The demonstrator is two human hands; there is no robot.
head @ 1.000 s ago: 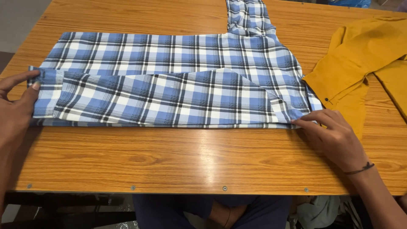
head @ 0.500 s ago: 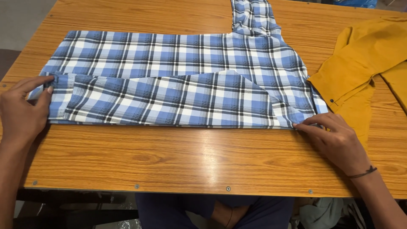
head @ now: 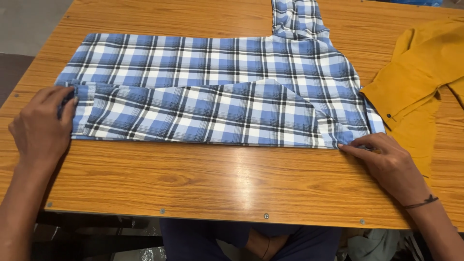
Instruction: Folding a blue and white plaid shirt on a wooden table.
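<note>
Wood-grain laminate covered the surface, an orange-brown top with small screws along its near edge. Beyond its far left corner a strip of grey floor showed, and under the near edge the person's dark blue clothing could be seen.

From the head view, a blue, white and black checked shirt lay flat across the middle of the surface, spread from left to right, with one sleeve running off toward the far edge. Its near portion was folded over into a long band lying on top of the rest. A mustard-yellow garment lay at the right, just beside the shirt's right end.

The left hand rested at the shirt's left end, fingers curled around the edge of the folded band and thumb on top, pinching the cloth. The right hand, with a thin dark band at the wrist, lay at the shirt's near right corner, fingers extended flat and the fingertips pressing the cloth down onto the surface; it pressed rather than gripped. The whole folded band stretched between the two hands.
</note>
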